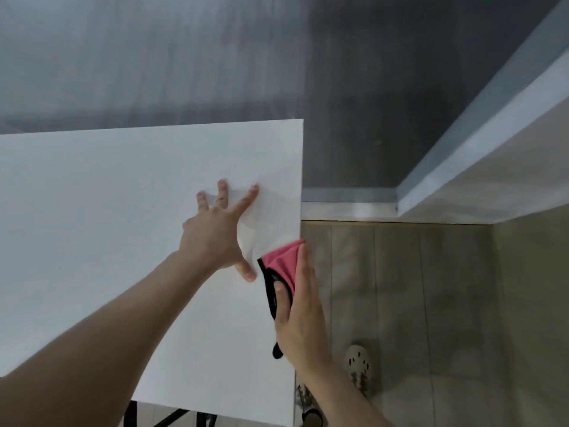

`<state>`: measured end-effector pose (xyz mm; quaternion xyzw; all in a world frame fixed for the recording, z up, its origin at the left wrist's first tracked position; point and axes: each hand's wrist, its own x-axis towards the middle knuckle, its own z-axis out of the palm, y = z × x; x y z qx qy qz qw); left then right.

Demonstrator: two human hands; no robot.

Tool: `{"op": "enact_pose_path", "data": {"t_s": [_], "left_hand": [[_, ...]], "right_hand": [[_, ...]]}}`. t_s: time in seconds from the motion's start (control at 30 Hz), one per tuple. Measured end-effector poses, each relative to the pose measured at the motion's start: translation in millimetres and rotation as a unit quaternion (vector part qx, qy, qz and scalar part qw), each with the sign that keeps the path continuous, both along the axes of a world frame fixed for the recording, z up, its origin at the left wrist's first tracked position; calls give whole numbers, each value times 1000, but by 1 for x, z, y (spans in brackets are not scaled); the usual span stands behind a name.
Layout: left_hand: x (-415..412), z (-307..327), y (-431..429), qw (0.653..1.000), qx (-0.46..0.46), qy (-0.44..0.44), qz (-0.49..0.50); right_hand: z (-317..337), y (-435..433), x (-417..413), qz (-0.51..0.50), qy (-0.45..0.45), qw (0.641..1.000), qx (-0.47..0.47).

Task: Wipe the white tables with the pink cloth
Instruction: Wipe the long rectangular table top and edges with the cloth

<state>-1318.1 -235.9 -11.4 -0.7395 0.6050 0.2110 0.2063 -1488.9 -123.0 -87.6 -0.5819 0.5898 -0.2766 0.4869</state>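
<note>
Right grip [300, 315]: grasped the pink cloth [281, 260], with the thumb pressed on its upper side and the straight fingers running along the right edge of the white tabletop [107, 226].
Left grip [215, 238]: was released, palm down, with the fingers spread and straight on the tabletop; the thumb tip lay near the cloth, not touching it.
Tabletop: a plain white slab filled the left and centre of the view, its far right corner showing against the wall.
Grey wall [277, 57]: stood behind the tabletop, dark and blurred.
Tiled floor [415, 303]: beige tiles lay to the right of the tabletop and below it.
White ledge [492, 167]: ran on a slant from the upper right corner down to the foot of the wall.
Cloth: was bunched over the right edge of the tabletop, pink with a black trim, and a black end stuck out below the heel of the right grip.
Pale shoe [358, 368]: had holes in its top and stood on the floor just right of the right forearm.
Ring [220, 199]: a thin band sat on one finger of the left grip.
</note>
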Motion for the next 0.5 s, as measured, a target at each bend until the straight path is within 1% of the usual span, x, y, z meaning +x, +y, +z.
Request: {"op": "enact_pose_path", "data": {"t_s": [0.1, 0.2, 0.27, 0.3, 0.37, 0.4, 0.5], "left_hand": [[0, -1, -1, 1000, 0, -6, -2], [1, -2, 1, 1000, -4, 0, 2], [1, -3, 0, 1000, -6, 5, 4], [2, -4, 0, 1000, -6, 4, 4], [3, -4, 0, 1000, -5, 3, 5], [3, -5, 0, 1000, -4, 3, 6], [3, -6, -2, 1000, -5, 7, 10]], "right_hand": [[-4, -76, 12, -13, -16, 999, -25], [-9, -183, 28, -17, 9, 998, -52], [-9, -222, 34, -21, 20, 998, -53], [-9, -224, 35, -21, 26, 998, -57], [-8, -196, 31, -21, 30, 997, -69], [-8, -165, 28, -25, 29, 996, -75], [-6, -31, 14, -16, 38, 996, -75]]}}
